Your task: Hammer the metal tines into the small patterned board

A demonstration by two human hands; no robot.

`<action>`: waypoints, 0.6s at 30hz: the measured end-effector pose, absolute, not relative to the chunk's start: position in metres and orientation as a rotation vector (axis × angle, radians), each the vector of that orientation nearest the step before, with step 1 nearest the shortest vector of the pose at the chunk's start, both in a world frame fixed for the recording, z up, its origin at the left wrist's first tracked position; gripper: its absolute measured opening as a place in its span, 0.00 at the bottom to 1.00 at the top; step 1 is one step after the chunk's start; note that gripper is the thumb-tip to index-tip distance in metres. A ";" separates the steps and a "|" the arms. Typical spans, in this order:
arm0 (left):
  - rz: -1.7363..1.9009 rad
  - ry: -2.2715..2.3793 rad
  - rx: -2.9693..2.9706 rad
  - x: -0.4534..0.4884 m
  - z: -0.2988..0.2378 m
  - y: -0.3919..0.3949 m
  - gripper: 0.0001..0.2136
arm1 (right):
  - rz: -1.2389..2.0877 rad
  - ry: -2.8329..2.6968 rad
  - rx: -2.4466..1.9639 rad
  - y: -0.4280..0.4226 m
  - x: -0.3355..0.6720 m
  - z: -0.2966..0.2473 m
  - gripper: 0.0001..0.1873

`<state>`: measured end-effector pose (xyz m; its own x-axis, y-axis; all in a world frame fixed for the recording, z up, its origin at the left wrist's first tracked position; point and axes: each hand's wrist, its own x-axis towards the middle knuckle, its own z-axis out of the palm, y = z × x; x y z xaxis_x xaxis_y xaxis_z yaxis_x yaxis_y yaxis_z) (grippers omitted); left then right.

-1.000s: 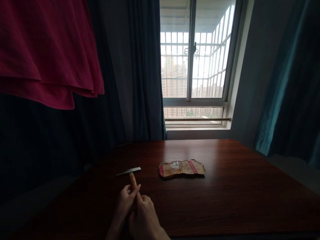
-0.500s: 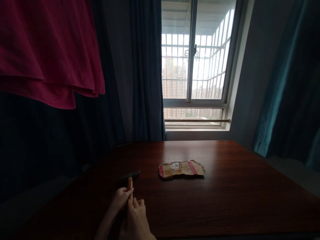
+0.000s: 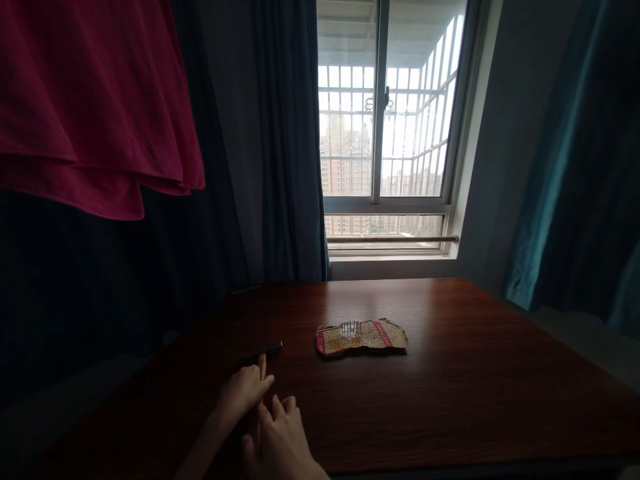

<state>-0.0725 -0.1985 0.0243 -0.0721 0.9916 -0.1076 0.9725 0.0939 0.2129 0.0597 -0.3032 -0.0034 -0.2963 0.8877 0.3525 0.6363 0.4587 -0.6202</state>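
Note:
A hammer with a dark head (image 3: 270,348) and a wooden handle (image 3: 263,365) is in my hands at the lower left, over the table. My left hand (image 3: 245,388) is closed round the handle just below the head. Lower down, my right hand (image 3: 284,433) lies about the handle's rear part, its fingers a little loosened and partly hiding it. To the right of the hands, a torn piece of patterned cardboard (image 3: 377,335) with pink bands lies on the table. Several nails (image 3: 351,327) stand upright in a row on it.
The brown wooden table (image 3: 450,387) reaches to the wall under a barred window (image 3: 350,133). Dark blue curtains (image 3: 290,167) hang at the left and right. A pink cloth (image 3: 100,113) hangs at the upper left.
My left hand has turned over the handle and covers more of it. My right hand's fingers have loosened and spread slightly. The cardboard and nails stay put; the view has shifted slightly.

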 end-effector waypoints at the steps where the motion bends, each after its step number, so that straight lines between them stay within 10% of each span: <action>1: 0.102 2.158 1.979 -0.072 0.027 -0.200 0.18 | 0.453 -2.026 -1.256 -0.302 0.071 0.003 0.19; 12: 0.150 2.151 2.246 -0.050 0.051 -0.204 0.19 | 0.036 -1.681 -1.483 -0.232 0.280 0.018 0.14; 18: 0.311 1.375 2.581 0.007 0.046 -0.170 0.33 | 0.077 -1.917 -1.650 -0.204 0.333 0.007 0.33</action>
